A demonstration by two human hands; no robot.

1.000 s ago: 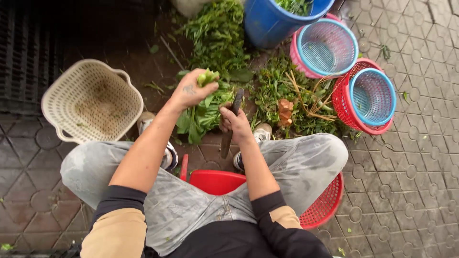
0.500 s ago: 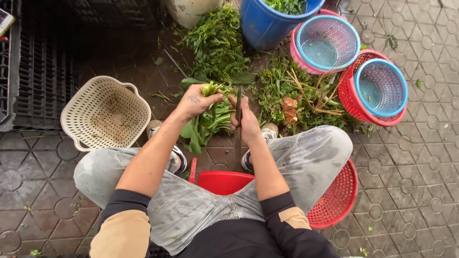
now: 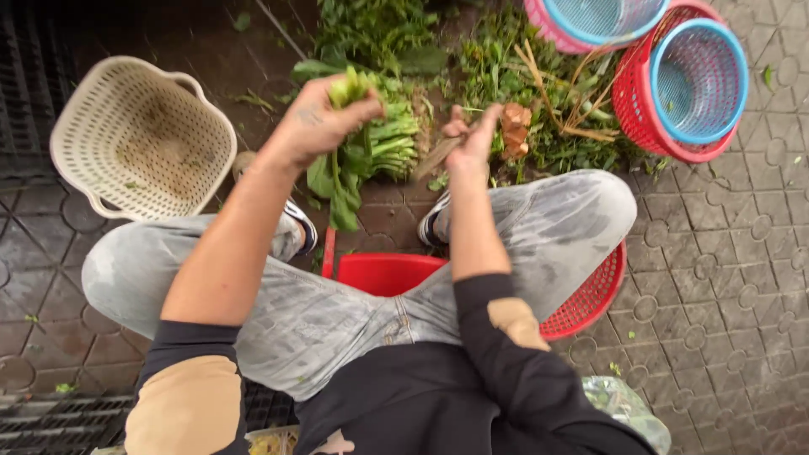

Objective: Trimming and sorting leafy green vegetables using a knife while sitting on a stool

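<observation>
My left hand (image 3: 313, 122) grips a bunch of leafy green vegetables (image 3: 371, 145) by its stems, holding it out over the paved ground with the leaves hanging down. My right hand (image 3: 472, 141) is closed on a knife (image 3: 436, 157), whose blade points left toward the cut stem ends of the bunch. Both hands are above my knees, in front of a heap of greens and trimmings (image 3: 522, 93).
A cream perforated basket (image 3: 139, 139) sits at the left. Red and blue mesh baskets (image 3: 683, 80) are nested at upper right, and a pink one (image 3: 590, 21) behind. I sit on a red stool (image 3: 383, 271) beside a red basket (image 3: 594, 295).
The view has dropped closer to my hands. My left hand has turned the bunch so its stems face the knife, and my right hand has lowered the blade toward them.
</observation>
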